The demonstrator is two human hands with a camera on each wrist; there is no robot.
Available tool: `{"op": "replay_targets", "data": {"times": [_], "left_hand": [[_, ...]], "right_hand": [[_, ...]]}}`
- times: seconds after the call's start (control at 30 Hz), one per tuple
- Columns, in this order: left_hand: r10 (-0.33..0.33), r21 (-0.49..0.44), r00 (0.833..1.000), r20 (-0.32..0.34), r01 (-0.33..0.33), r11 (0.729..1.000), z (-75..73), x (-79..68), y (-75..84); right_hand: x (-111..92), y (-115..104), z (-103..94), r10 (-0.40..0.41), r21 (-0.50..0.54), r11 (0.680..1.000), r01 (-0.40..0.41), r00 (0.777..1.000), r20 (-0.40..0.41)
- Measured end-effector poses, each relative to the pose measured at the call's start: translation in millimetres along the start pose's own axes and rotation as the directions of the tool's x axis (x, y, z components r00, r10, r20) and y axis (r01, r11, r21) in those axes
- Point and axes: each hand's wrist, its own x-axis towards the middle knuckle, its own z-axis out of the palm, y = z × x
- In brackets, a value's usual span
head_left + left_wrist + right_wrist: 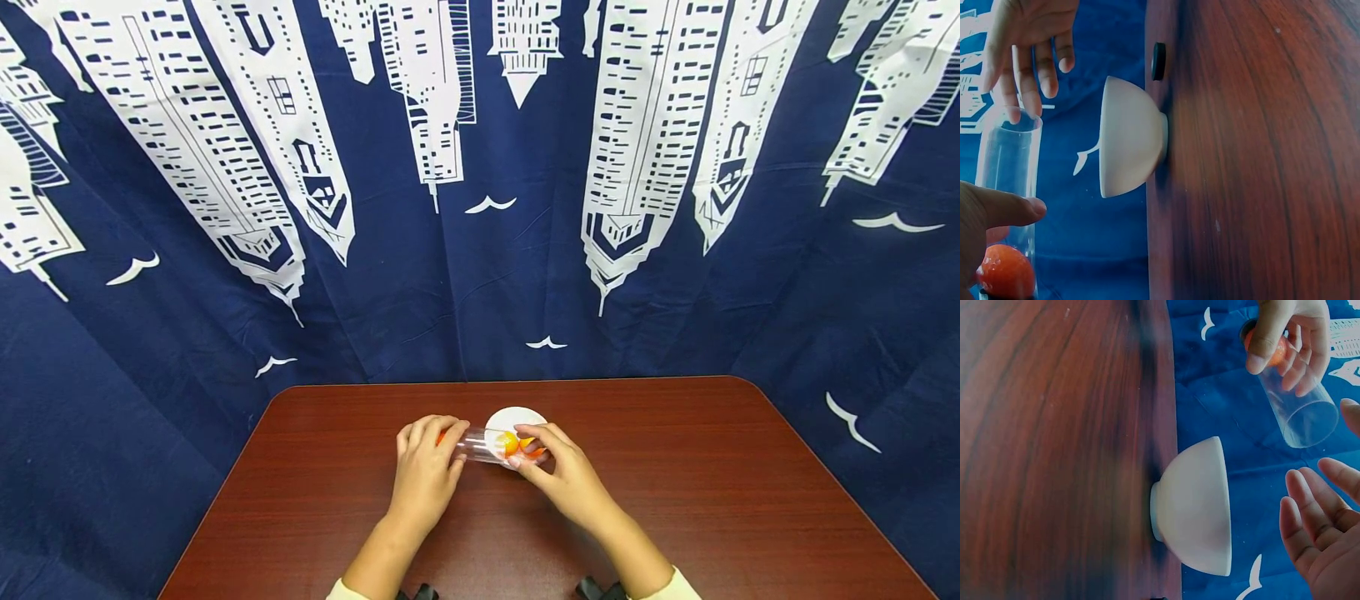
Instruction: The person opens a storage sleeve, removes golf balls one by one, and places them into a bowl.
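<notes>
My left hand (425,467) grips a clear plastic tube (478,445) from around its closed end. Inside that end, an orange ball (1007,272) shows beneath the fingers. The tube lies tilted over a white bowl (513,417), its open mouth pointing toward my right hand (567,479). Relaxed and apart, the fingers of the right hand hover at the mouth and hold nothing in the right wrist view. Orange-yellow balls (509,443) sit in the bowl, partly covered by the tube and the right fingers. The bowl stands upright on the table in both wrist views.
The brown wooden table (675,517) has a far edge just behind the bowl. A small black disc (1159,61) lies on the table beyond the bowl in the left wrist view. Behind hangs a dark blue curtain (510,275) with white buildings.
</notes>
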Motion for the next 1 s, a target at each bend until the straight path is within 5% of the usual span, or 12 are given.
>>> {"op": "replay_targets", "data": {"times": [0.57, 1.0], "left_hand": [[0.049, 0.01, 0.998, -0.027, -0.049, 0.999, 3.7, -1.5, 3.0], [0.024, -0.004, 1.0, -0.015, -0.025, 1.0, 4.1, -3.1, 3.4]], "right_hand": [[-4.7, 3.1, 7.0, 0.111, 0.121, 0.985, -0.12, 0.991, 0.079], [-3.7, 0.5, 8.8, 0.129, 0.176, 0.974, -0.142, 0.988, 0.083]]}}
